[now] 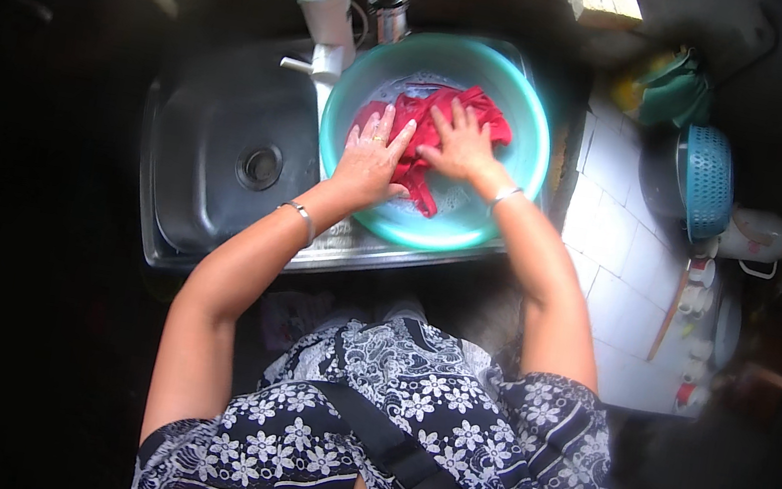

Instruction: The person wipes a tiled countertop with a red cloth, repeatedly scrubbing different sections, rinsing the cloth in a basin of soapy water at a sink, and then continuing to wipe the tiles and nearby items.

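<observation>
A wet red cloth garment point(483, 110) lies bunched in a turquoise plastic basin point(430, 237), with soapy water point(452, 200) around it. My left hand point(373, 162) rests on the garment's left side, fingers spread, a ring on one finger. On its right side my right hand point(463, 141) is laid with splayed fingers, slightly blurred. Neither hand closes around the fabric. Part of the garment hangs toward me as a narrow strip in the water. Its underside is hidden.
The basin sits over the right part of a stainless steel sink point(195, 162) with a drain point(259, 166) at left. Behind stand a white faucet point(323, 14) and a chrome tap point(392, 17). A blue colander point(707, 184), a white mug point(753, 234) and cups line the white tiled counter point(610, 224).
</observation>
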`<state>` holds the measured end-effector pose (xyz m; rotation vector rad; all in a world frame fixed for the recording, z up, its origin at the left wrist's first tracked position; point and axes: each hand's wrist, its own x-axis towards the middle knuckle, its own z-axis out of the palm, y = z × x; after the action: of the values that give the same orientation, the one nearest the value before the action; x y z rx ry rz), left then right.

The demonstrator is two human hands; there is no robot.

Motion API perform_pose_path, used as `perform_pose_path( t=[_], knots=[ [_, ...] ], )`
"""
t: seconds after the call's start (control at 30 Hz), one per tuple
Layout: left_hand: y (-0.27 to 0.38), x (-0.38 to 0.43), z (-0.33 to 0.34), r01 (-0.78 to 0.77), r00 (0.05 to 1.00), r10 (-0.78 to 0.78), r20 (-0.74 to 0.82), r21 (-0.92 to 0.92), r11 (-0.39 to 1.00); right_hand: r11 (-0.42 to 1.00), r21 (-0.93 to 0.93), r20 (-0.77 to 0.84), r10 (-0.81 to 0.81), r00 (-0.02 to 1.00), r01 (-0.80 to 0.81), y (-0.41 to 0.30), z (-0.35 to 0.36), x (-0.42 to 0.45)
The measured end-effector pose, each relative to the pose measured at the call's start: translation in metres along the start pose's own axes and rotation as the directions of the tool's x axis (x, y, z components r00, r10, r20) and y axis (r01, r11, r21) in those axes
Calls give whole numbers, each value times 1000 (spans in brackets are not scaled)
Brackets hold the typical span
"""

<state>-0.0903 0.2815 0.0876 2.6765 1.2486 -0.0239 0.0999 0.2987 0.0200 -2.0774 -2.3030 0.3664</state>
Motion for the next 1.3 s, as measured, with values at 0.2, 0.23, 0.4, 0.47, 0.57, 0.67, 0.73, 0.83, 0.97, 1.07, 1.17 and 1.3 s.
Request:
perform_pose_path(
  t=[0.2, 0.23, 0.4, 0.47, 0.57, 0.67, 0.73, 0.83, 0.97, 1.07, 1.17, 1.3],
  knots=[
    [-18, -6, 39, 118, 976, -136, 170, 112, 987, 982, -99, -46, -167, 985, 162, -48, 31, -14],
    [-18, -10, 43, 140, 972, -156, 177, 101, 985, 983, -90, -51, -163, 985, 158, -53, 28, -16],
    [-35, -29, 68, 136, 950, -191, 248, 221, 966, 969, 38, -195, -233, 953, 245, -69, 45, -25],
    [-47, -37, 72, 204, 627, -256, 736, 162, 965, 948, 86, -44, -302, 952, 305, -85, 21, -37],
    [-32, -52, 63, 468, 626, -414, 661, 106, 877, 935, 179, 43, -319, 947, 307, -81, 69, -30],
    [-56, -48, 92, 175, 677, -282, 679, 224, 959, 951, -188, -268, -292, 918, 247, -73, 116, -22],
    [-45, -34, 64, 291, 597, -339, 727, 198, 936, 954, -149, -248, -291, 924, 260, -77, 81, -25],
    [-39, -34, 65, 342, 756, -323, 569, 78, 937, 972, -6, -273, -227, 935, 234, -81, 37, -23],
    [-26, -38, 118, 574, 756, -648, -96, -380, 726, 925, 376, -150, 114, 982, -50, -84, 46, -23],
    [-10, -35, 83, 587, 616, -701, 360, -803, 104, 710, 696, -121, 270, 955, -112, -86, 55, -23],
    [-19, -40, 50, 427, 732, -275, 623, -735, -527, 425, 905, -82, 215, 973, -18, -109, 33, -36],
    [-60, -47, 56, 208, 844, -144, 516, -564, -799, 453, 869, -224, -1, 975, 200, -152, -34, -71]
  ],
)
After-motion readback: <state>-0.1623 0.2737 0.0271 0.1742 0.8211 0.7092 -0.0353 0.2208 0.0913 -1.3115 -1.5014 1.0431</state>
